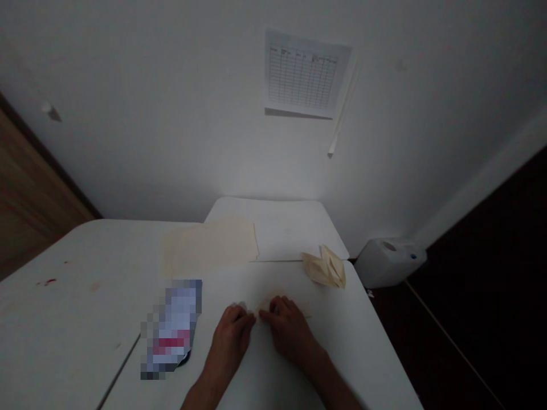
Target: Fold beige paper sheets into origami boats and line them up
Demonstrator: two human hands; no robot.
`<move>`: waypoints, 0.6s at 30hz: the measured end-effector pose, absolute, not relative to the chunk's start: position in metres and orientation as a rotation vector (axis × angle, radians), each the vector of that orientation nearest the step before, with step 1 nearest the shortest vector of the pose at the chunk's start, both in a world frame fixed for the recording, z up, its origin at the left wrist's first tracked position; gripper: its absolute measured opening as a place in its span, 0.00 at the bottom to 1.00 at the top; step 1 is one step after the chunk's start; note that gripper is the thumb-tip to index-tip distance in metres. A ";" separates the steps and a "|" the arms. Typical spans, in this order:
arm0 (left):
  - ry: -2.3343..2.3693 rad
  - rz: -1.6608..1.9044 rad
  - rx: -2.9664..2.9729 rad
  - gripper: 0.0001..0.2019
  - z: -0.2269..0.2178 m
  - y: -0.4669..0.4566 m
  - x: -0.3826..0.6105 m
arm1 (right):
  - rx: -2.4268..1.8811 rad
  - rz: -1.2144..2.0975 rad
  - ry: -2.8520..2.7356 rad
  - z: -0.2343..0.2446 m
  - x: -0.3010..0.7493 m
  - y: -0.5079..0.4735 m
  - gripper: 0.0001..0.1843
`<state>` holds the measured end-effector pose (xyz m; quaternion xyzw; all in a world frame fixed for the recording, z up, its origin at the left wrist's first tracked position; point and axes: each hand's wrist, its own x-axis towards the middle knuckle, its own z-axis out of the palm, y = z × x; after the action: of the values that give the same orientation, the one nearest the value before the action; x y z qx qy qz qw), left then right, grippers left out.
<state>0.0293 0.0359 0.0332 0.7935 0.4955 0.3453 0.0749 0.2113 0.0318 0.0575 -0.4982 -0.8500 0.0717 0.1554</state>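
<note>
White tables [77, 319], wall chart [304, 74], hands [231, 336] on paper [299, 307]

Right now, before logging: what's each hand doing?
Left hand: curled, fingertips at the pale cream paper sheet, grip unclear.
Right hand: curled, fingertips on that paper, grip unclear.

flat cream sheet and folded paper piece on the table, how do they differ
The flat cream sheet lies flat on the white table, while the folded paper piece rises in angular peaks. The sheet covers far more of the table than the piece. The sheet lies further left, the piece near the table's right edge. Both look like the same pale cream paper.
</note>
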 end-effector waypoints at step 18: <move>1.438 0.753 2.755 0.20 0.012 0.006 0.020 | -1.397 0.240 -2.432 0.060 0.205 0.032 0.16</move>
<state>0.0200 0.0064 0.0115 0.8612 0.4495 0.2355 -0.0279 0.2055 0.0318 0.0597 -0.4896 -0.8525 0.0841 0.1626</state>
